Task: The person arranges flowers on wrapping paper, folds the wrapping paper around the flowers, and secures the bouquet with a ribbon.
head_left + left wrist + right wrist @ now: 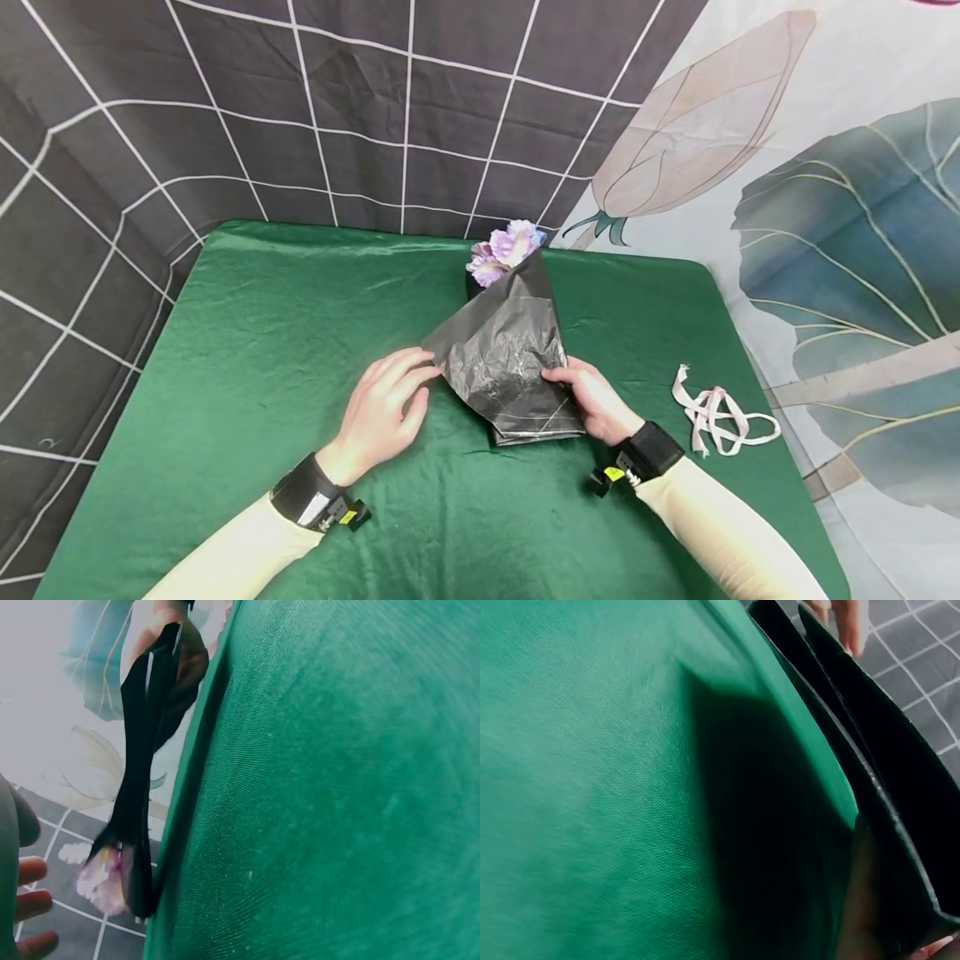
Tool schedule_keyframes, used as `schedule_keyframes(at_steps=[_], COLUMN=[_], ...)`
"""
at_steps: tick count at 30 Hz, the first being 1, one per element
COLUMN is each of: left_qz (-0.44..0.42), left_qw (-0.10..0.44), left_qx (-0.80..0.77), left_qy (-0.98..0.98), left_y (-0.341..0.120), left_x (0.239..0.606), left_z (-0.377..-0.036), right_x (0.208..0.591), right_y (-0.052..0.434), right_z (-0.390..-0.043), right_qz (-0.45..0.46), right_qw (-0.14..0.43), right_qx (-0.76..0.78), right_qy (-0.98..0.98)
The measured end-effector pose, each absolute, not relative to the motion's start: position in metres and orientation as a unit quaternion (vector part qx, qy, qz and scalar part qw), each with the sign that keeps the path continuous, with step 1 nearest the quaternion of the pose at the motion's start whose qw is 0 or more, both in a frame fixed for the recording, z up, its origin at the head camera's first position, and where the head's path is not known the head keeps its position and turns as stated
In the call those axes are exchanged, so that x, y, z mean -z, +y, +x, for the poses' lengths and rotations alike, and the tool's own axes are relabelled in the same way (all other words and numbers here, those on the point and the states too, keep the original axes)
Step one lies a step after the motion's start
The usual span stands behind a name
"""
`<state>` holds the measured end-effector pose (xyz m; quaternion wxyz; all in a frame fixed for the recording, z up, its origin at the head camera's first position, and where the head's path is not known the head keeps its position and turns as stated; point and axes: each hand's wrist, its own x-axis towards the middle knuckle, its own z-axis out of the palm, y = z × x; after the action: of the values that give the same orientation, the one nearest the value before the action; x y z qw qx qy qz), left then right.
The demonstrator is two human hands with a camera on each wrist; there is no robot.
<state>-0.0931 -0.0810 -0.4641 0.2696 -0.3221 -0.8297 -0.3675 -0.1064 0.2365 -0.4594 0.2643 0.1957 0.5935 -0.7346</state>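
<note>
Pale purple and white artificial-looking flowers (514, 247) poke out of the top of a folded black wrapping sheet (510, 350) at the middle of the table. My right hand (596, 400) grips the sheet's right edge, thumb on top and the other fingers underneath. At the sheet's left corner is my left hand (382, 408), its fingers loosely extended; whether the fingertips touch the corner I cannot tell. In the left wrist view its fingers (31, 904) hold nothing, and the flowers (105, 881) show at the wrap's far end. The stems are hidden inside the wrap.
A pale pink ribbon (723, 421) lies loosely looped on the green tablecloth (300, 292), right of my right hand. Behind the table hangs a dark cloth with a white grid (360, 108). A floral-patterned hanging (862, 250) stands at the right.
</note>
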Motion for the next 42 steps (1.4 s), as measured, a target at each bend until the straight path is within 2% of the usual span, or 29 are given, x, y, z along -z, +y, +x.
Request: schedule_keyframes(at_steps=[6,10,17,33,42], left_qz=[-0.319,-0.313,-0.312,-0.325,-0.336], left_qw=[0.372,0.397,0.393,0.351,0.339], left_qx=[0.39,0.396,0.393,0.378,0.373], left_qy=[-0.78,-0.767,-0.771,-0.793,-0.796], left_y=[-0.086,-0.089,-0.09,-0.087,-0.084], left_x=[0.441,0.426,0.422,0.439,0.44], left_z=[-0.099,-0.105,-0.106,-0.101,-0.103], right_x=[0.46,0.462,0.459,0.452,0.455], right_y=[0.209,0.196,0.218,0.343,0.38], right_z=[-0.093,-0.095,-0.102,-0.125,-0.125], right_qz=[0.19,0.185,0.208,0.219,0.251], right_qw=[0.282,0.271,0.249,0.25,0.235], right_qx=[0.761,0.77,0.762,0.721,0.702], right_qy=[0.553,0.547,0.561,0.608,0.623])
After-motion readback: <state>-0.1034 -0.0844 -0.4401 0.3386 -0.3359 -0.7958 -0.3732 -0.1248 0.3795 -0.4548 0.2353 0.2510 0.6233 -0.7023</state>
